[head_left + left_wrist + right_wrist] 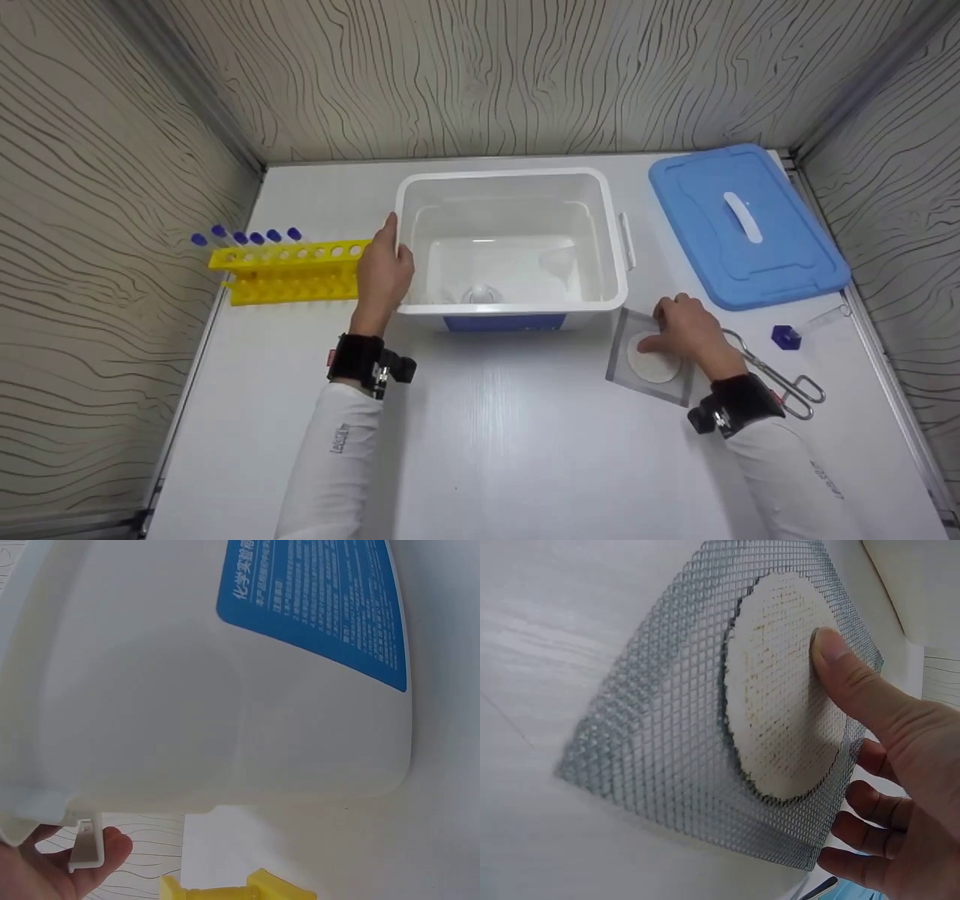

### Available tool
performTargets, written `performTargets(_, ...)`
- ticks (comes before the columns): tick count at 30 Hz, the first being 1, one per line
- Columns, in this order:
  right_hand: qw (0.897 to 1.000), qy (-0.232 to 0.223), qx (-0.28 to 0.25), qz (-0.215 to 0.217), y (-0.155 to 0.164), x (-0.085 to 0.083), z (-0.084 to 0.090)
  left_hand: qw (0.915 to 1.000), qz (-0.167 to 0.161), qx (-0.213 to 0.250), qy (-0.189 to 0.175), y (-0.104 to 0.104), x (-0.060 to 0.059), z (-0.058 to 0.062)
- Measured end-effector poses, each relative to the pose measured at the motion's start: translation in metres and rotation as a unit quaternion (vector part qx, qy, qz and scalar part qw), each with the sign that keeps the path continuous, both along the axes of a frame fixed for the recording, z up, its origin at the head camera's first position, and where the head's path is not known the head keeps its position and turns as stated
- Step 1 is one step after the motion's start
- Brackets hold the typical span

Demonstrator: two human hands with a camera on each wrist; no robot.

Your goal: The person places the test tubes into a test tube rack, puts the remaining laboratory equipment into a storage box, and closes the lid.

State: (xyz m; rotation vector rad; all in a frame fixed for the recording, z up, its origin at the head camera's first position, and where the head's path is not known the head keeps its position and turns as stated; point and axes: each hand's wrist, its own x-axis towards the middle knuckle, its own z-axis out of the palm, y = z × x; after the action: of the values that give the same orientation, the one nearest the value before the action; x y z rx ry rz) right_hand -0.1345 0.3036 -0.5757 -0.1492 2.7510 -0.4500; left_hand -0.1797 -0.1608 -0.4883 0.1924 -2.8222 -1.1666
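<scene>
A white plastic box (510,177) stands open mid-table; its side with a blue label (322,607) fills the left wrist view. My left hand (384,270) lies against the box's left end, thumb up on the rim. Its fingers (112,846) curl under the side handle (84,844). A square of wire gauze (622,356) with a white round centre (780,690) lies right of the box. My right hand (690,326) pinches it: the thumb (832,652) presses on the white disc and the fingers (870,802) curl at the gauze's near edge.
A yellow tube rack (289,274) with several blue-capped tubes (240,238) sits left of the box. At the back right is the blue lid (742,225). Metal tongs (780,379) and a small blue-capped tube (785,337) lie right of the gauze. A clear funnel (559,264) rests inside the box.
</scene>
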Motion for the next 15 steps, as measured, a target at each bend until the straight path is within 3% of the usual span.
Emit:
performTargets(6, 0.998, -0.025, -0.047, -0.018, 0.003, -0.003, 0.008, 1.0, 0.001, 0.005, -0.005, 0.0, 0.0, 0.0)
performTargets(15, 0.99, -0.024, -0.131, -0.036, 0.015, -0.007, 0.044, 1.0, -0.003, 0.005, 0.002, 0.0, 0.0, 0.0)
